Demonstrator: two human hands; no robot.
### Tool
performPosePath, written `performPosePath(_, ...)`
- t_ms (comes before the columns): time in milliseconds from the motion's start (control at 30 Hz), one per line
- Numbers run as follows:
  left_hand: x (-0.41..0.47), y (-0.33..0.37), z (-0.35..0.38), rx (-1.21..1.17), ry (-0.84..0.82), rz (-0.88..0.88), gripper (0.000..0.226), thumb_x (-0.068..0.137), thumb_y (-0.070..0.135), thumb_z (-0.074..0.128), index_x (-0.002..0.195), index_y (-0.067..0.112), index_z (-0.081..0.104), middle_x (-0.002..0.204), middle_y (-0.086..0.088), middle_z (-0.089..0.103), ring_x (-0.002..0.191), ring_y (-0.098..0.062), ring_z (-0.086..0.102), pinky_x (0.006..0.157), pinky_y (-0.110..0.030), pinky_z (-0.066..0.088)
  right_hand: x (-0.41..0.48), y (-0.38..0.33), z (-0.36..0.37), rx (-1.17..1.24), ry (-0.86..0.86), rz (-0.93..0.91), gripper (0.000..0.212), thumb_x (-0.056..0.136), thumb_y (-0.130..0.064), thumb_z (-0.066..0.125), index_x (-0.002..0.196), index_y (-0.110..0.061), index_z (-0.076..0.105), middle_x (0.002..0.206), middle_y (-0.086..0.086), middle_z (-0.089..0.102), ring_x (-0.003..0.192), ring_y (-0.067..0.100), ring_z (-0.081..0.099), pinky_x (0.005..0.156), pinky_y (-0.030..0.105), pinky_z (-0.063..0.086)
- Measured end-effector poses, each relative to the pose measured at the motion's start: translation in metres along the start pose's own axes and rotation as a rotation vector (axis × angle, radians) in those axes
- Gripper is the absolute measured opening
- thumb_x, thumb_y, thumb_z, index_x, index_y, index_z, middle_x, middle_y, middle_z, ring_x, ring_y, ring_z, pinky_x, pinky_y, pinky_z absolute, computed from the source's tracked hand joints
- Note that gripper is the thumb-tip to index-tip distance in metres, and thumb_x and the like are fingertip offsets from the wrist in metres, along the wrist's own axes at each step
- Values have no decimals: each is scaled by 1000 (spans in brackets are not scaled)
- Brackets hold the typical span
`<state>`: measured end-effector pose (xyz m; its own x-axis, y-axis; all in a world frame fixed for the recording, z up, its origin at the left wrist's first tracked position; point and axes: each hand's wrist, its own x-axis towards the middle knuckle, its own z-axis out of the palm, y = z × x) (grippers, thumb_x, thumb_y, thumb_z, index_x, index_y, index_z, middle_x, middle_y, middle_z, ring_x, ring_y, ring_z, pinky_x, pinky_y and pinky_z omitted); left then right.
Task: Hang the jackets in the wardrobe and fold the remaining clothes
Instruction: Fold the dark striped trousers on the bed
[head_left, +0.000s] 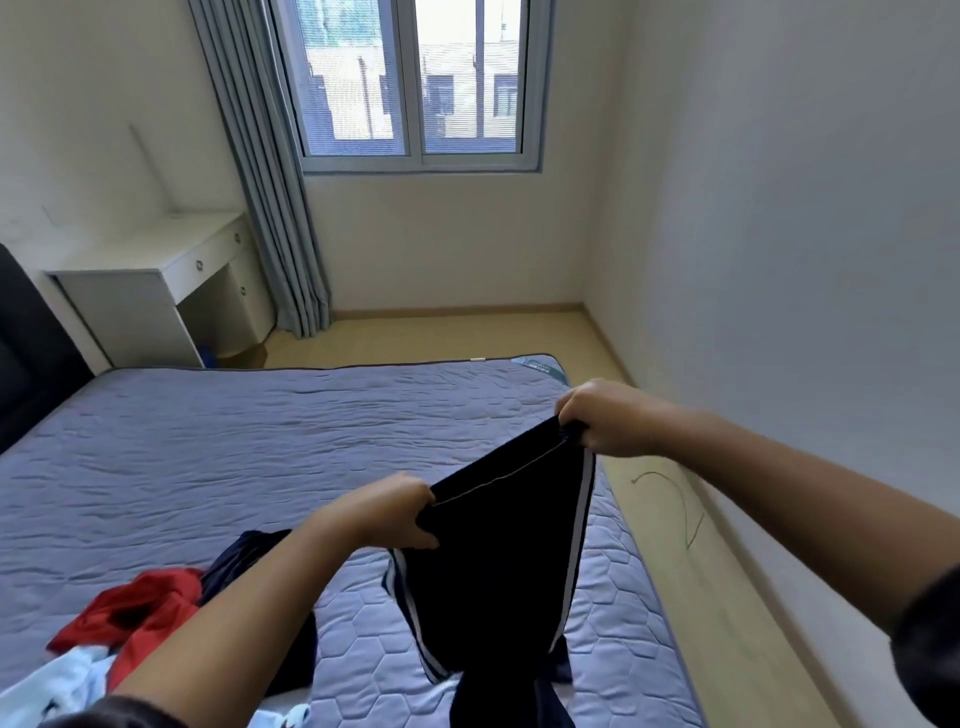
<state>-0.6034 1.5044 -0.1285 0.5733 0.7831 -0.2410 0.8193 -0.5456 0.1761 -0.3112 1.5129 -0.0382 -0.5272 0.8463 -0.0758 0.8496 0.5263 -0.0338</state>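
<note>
Above the bed (208, 452), my left hand (387, 512) and right hand (605, 418) each have fingers clamped on the top edge of the dark garment (498, 561). I see this edge slanting up toward the right. The long side hangs straight down to the mattress.

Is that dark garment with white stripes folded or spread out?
Spread out, not folded: the dark garment hangs toward the mattress, its top edge stretched between the left hand and right hand, which grip it.

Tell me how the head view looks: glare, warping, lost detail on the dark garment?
Head view: the window is partly blown out by daylight; wide-angle distortion bows the bed edge and right wall; the dark garment, gripped by the left hand and right hand, is near-flat black, with only its white stripes readable.
</note>
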Motion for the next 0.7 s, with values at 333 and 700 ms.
performPosePath(333, -38, -34, -96, -5, 441, 79, 25, 86, 37, 67, 81, 12, 73, 79, 6, 61, 65, -14, 57, 63, -35, 51, -15, 37, -58, -52, 47, 81, 32, 81, -45, 68, 73, -14, 69, 71, 4, 66, 70, 21, 61, 67, 36, 49)
performPosePath(700, -73, -15, -330, 233, 800, 117, 23, 85, 22, 70, 71, 6, 63, 57, -3, 58, 50, -20, 55, 51, -29, 44, -20, 31, -257, 172, 563, 79, 32, 82, -25, 74, 60, -34, 53, 48, -17, 56, 51, 0, 54, 51, 17, 37)
